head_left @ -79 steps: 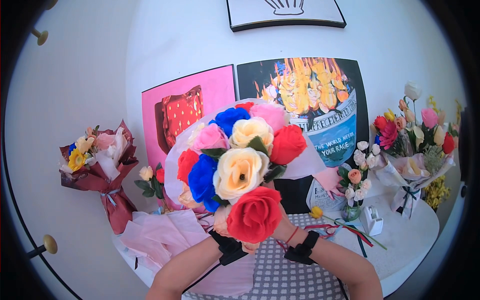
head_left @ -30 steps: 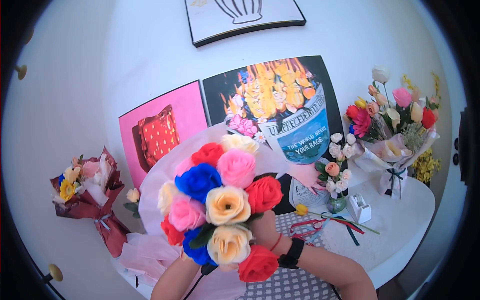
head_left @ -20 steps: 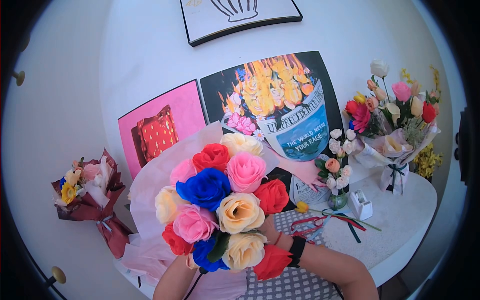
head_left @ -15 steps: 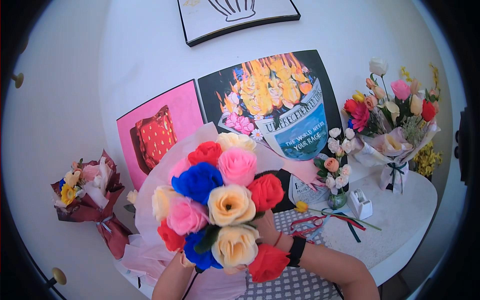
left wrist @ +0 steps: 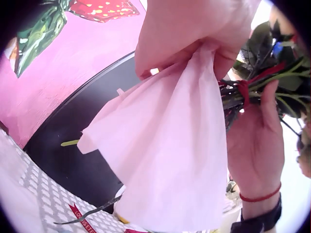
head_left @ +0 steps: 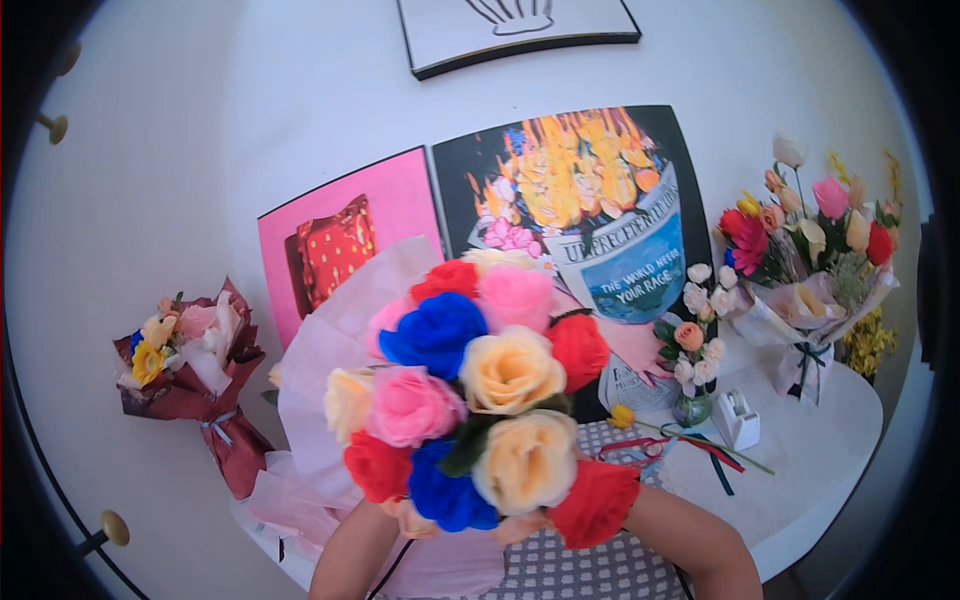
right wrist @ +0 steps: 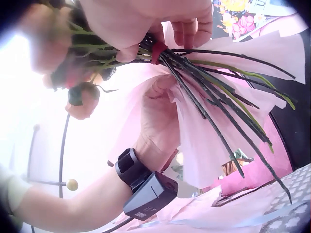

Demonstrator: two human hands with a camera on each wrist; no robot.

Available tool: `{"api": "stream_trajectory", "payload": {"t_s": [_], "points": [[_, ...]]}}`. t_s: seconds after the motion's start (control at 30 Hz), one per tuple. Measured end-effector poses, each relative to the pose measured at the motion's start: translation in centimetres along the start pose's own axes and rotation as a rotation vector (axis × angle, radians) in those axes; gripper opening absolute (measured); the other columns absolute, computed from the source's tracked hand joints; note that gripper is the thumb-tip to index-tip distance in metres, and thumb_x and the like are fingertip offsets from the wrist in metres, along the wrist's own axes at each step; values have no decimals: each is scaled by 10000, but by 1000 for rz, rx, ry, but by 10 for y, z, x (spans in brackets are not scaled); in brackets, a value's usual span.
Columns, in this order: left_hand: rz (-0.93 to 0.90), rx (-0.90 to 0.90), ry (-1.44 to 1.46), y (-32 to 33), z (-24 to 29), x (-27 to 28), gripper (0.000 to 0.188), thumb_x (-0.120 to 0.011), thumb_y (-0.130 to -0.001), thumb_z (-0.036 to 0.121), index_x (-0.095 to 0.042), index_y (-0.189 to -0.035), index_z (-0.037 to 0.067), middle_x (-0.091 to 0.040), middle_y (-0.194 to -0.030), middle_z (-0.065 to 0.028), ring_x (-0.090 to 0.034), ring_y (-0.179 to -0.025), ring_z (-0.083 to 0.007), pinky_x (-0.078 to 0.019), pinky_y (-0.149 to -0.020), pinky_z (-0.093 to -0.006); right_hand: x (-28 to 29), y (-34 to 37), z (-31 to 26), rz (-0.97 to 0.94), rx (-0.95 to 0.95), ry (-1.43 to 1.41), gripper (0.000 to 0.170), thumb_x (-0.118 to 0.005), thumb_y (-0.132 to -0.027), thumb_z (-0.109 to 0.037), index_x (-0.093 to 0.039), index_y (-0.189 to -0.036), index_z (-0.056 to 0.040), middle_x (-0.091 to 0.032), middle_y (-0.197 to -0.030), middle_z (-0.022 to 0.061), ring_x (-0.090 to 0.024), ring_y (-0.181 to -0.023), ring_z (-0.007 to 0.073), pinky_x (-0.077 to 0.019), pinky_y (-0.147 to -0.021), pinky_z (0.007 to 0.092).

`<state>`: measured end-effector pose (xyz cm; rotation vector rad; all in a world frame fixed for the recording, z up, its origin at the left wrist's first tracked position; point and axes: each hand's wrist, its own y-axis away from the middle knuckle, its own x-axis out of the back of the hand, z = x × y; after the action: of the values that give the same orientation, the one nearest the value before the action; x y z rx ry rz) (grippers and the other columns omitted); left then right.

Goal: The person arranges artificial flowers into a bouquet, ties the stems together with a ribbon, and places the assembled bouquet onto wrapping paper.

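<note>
A bouquet of cloth-like roses (head_left: pixel 510 370) in red, blue, pink and cream faces the head camera and hides both hands there. Behind its left side fans a pale pink sheet of wrapping paper (head_left: pixel 320 370). The left hand (left wrist: pixel 194 29) gathers this paper into a bunched pleat, its skirt flaring below in the left wrist view. In the right wrist view, the right hand (right wrist: pixel 150 22) grips the green stems (right wrist: pixel 214 92) right at a red ribbon tie (right wrist: pixel 158 52). The stem ends splay out beyond the tie, beside the paper.
More pink paper (head_left: pixel 290 500) lies at the table's left. A maroon-wrapped bouquet (head_left: pixel 205 370) stands farther left. At the right are a small vase of flowers (head_left: pixel 692 405), a tape dispenser (head_left: pixel 738 420), loose ribbons (head_left: pixel 715 465), a yellow tulip (head_left: pixel 622 416) and a white-wrapped bouquet (head_left: pixel 800 320).
The head view has swung, so the background sits farther right than half a second ago. The bouquet has shifted right and now covers the right wristband.
</note>
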<state>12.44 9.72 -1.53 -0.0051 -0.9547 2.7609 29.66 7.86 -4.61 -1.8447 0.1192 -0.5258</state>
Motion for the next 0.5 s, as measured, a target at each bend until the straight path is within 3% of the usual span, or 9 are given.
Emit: {"api": "stream_trajectory", "payload": {"t_s": [0.03, 0.2, 0.3, 0.5], "points": [[15, -7, 6, -10, 8, -3, 267, -605, -815, 311, -557, -934, 77, -527, -788, -5, -491, -693, -98, -412, -616, -256, -40, -3, 55, 219, 161, -59, 357, -639, -683, -205, -521, -967, -25, -555, -883, 161, -561, -792, 313, -456, -643, 380], [55, -36, 49, -19, 15, -4, 266, -602, -817, 313, -555, -936, 80, -528, -795, -3, -492, -699, -96, -413, -620, -255, -26, 36, 85, 169, 222, -5, 355, -631, -694, -200, -517, -980, -26, -549, -901, 160, -554, -811, 308, -452, -662, 379], [55, -37, 75, -29, 21, -3, 265, -600, -818, 314, -554, -938, 82, -529, -799, -2, -493, -702, -94, -414, -622, -255, -35, 0, 72, 152, 235, 50, 353, -625, -702, -197, -513, -990, -26, -545, -915, 159, -550, -825, 304, -449, -676, 378], [39, -4, 119, -26, 16, 3, 264, -597, -821, 316, -552, -941, 86, -531, -807, 0, -494, -709, -90, -415, -627, -253, -18, 37, 98, 127, 225, 158, 351, -612, -718, -190, -506, -1010, -27, -535, -943, 157, -540, -854, 296, -443, -705, 377]]}}
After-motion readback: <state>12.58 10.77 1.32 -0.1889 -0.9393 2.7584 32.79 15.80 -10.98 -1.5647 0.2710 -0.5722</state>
